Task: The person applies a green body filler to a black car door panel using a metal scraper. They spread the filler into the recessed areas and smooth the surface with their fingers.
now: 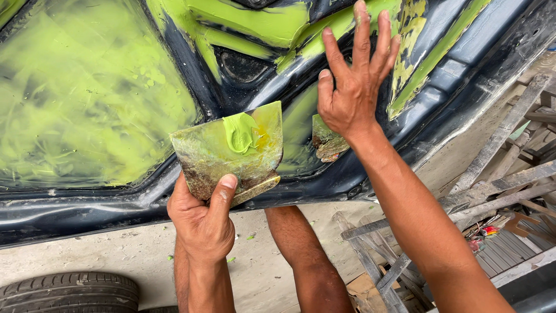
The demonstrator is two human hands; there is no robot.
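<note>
Left hand (204, 223) clamped on a flat spreader plate (229, 152) (blob of green filler (242, 133) on it), low against the dark car panel (104, 93). Right hand (353, 87) fingers splayed, small scraper (329, 139) under the palm, pressed to the panel.

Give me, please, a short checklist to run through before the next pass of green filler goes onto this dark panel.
1. Filler on the board: a green blob sits on the mixing board: ok.
2. Board grip: left hand holds its lower edge, thumb on top: ok.
3. Spreader in hand: right hand is spread flat on the panel; a small spreader shows under its wrist, grip cannot tell.
4. Spreader edge clean: crusted with old filler: not ok.
5. Panel sanded smooth: cannot tell.
</note>
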